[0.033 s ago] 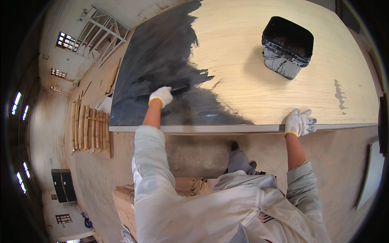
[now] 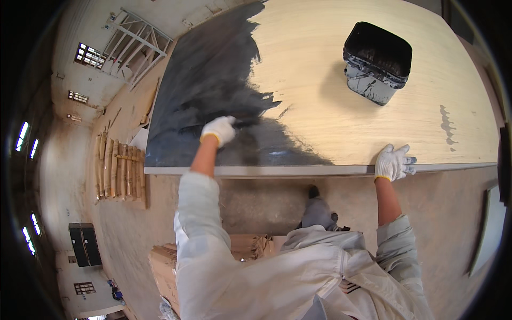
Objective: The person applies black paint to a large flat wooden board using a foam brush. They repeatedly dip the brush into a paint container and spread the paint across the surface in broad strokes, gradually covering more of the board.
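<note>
A large pale wood-grain board (image 2: 320,106) lies flat in front of me, its left part coated in dark grey-black paint (image 2: 208,69). My left hand (image 2: 218,130), in a white knit glove, is closed on a dark flat tool (image 2: 246,124) against the wet paint. The tool hardly stands out from the coating, so I cannot tell its exact kind. My right hand (image 2: 393,162), gloved too and smudged grey at the fingers, rests open with fingers spread on the board's near edge. A paint-smeared bucket (image 2: 376,64), black inside, stands on the bare wood at the far right.
Grey smears (image 2: 448,125) mark the board's right side. Beyond its left end are a stack of wooden poles (image 2: 120,168) and a pale metal frame (image 2: 136,45). Brown cardboard (image 2: 164,266) lies near my left side. A flat panel (image 2: 488,229) is on the right.
My left hand has moved a little to the right across the painted area with the tool. My right hand and the bucket stay in place.
</note>
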### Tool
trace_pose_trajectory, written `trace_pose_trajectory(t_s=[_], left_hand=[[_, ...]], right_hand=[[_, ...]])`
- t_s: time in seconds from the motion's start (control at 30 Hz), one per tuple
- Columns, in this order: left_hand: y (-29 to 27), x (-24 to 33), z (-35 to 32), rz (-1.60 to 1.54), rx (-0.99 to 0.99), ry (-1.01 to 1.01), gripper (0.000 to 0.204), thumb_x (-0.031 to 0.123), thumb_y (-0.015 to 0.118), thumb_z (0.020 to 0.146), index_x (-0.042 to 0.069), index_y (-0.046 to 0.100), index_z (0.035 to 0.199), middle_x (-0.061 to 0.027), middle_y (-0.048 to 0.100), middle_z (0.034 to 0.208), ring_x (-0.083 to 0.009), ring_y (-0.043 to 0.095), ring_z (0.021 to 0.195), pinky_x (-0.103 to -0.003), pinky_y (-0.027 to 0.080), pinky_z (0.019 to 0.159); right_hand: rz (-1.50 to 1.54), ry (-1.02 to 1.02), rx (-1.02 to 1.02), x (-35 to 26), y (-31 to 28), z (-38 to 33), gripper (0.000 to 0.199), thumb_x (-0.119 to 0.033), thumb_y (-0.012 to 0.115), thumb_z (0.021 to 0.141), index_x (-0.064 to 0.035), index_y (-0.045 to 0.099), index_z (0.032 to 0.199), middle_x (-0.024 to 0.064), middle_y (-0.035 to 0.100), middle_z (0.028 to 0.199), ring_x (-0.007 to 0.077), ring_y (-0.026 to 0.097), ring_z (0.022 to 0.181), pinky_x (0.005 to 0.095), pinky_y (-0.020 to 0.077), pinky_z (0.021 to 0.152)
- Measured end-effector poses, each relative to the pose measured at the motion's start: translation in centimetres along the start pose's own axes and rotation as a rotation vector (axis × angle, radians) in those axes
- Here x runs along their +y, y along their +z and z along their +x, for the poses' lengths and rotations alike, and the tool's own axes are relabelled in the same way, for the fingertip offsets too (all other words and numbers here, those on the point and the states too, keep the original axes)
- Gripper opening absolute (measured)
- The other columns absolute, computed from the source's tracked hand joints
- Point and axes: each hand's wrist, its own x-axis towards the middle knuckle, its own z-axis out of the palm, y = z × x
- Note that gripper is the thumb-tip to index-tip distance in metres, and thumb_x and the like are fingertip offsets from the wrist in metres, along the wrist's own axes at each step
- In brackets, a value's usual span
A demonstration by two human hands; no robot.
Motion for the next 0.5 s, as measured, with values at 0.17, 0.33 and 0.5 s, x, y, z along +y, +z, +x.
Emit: trace_pose_trajectory(t_s=[0.17,0.33,0.5], left_hand=[[2.2,2.3,-4.7,0.005,-0.053,-0.002,0.056,0.025,0.053,0.099,0.018,0.061,0.154,-0.0226,0.073,0.136,-0.0409,0.069,0.129,-0.05,0.054,0.109],[0.7,-3.0,-0.7,0.042,-0.074,-0.177,0.054,0.021,0.051,0.099,0.016,0.064,0.151,-0.0205,0.072,0.141,-0.0395,0.068,0.131,-0.048,0.055,0.11],[0.2,9.1,-2.0,0.008,0.004,0.101,0.049,0.022,0.054,0.099,0.018,0.065,0.147,-0.0233,0.078,0.119,-0.0444,0.074,0.113,-0.054,0.058,0.099]], right_hand=[[0.158,-0.127,-0.058,3.1,1.4,0.9,0.078,-0.049,0.059,0.105,-0.0184,0.032,0.172,0.0362,0.021,0.176,0.0704,0.016,0.156,0.0689,0.0358,0.122],[0.626,-0.367,-0.307,9.2,-0.2,2.2,0.08,-0.04,0.064,0.106,-0.0105,0.031,0.173,0.0301,0.024,0.178,0.0503,0.021,0.163,0.0534,0.0277,0.131],[0.858,-0.373,-0.137,12.1,-3.1,10.9,0.079,-0.031,0.065,0.107,-0.0085,0.03,0.174,0.0249,0.033,0.176,0.0409,0.035,0.161,0.0482,0.0265,0.132]])
